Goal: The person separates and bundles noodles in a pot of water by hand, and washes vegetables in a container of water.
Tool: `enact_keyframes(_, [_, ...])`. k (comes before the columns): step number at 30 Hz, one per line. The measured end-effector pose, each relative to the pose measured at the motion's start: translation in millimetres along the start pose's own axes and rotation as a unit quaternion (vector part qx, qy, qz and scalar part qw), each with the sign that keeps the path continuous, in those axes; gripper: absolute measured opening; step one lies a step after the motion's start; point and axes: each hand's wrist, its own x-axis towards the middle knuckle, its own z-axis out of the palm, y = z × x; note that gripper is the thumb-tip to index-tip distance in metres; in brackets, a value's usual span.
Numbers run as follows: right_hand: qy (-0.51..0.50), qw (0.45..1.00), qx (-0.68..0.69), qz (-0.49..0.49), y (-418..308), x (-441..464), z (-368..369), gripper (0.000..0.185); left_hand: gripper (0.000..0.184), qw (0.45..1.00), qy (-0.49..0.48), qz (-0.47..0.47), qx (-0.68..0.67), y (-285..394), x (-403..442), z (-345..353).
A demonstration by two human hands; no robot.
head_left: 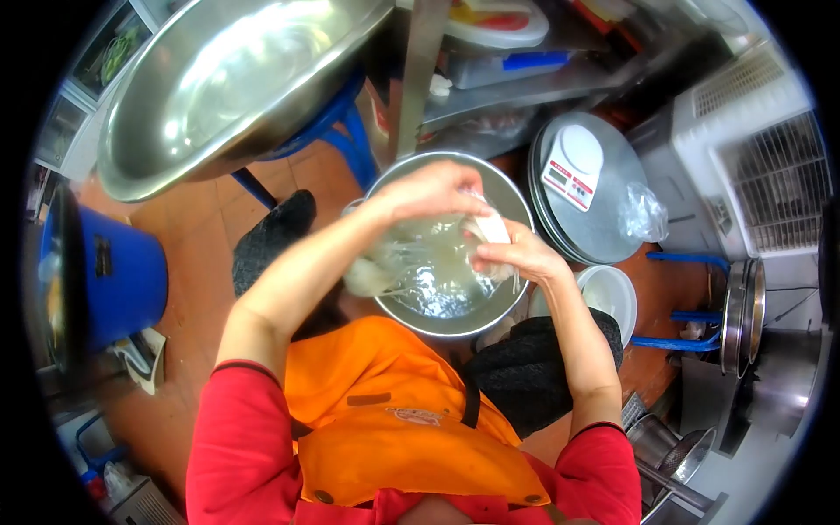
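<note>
Both hands are over a round metal bowl (pixel 403 312) that holds cloudy water. My left hand (pixel 437 191) is at the upper part of the bowl, its fingers closed on a thin whitish, translucent piece. At the right side my right hand (pixel 518 252) is closed around a white piece (pixel 492 229) with a flat, straight-edged part. Thin translucent material hangs between the hands. A pale, blurred bundle (pixel 369 276) lies at the bowl's left rim. What exactly the white things are, I cannot tell.
A large metal basin (pixel 144 131) rests on a blue stool (pixel 350 131) at upper left. A white scale (pixel 573 166) and a plastic bag (pixel 644 213) lie on round grey lids (pixel 604 236). A white bucket (pixel 617 293) stands right of the bowl, a blue bin (pixel 127 276) at far left.
</note>
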Motion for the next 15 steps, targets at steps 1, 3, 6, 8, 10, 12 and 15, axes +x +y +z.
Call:
enact_keyframes(1, [0.003,0.999,0.037,0.001,-2.7,-1.4,1.2,0.049,0.04,0.998,0.025,0.004,-0.054,-13.6,3.6,0.9])
enact_keyframes(3, [-0.008,0.993,0.115,-0.007,-4.4,-2.4,-2.8,0.042,0.061,0.976,0.041,-0.014,-0.216,-33.4,7.8,-2.6])
enact_keyframes(6, [-0.021,0.97,0.239,-0.032,-14.1,-9.2,-4.8,0.035,0.078,0.917,0.013,0.019,-0.399,-43.3,-0.3,-0.6])
enact_keyframes(8, [-0.038,0.962,0.262,-0.06,-26.7,-13.5,-1.6,0.029,0.087,0.943,-0.078,0.006,-0.323,-32.7,-1.5,7.0])
enact_keyframes(10, [-0.041,0.962,0.261,-0.072,-32.8,-13.2,0.2,0.028,0.081,0.929,-0.09,0.048,-0.356,-23.7,-5.2,25.2])
enact_keyframes(12, [-0.034,0.968,0.235,-0.075,-40.1,-10.7,7.8,0.029,0.077,0.887,-0.124,0.035,-0.443,-22.4,1.0,30.4])
enact_keyframes(15, [-0.033,0.982,0.177,-0.062,-46.5,-6.5,16.5,0.033,0.062,0.835,-0.065,0.013,-0.546,-21.4,5.2,35.4])
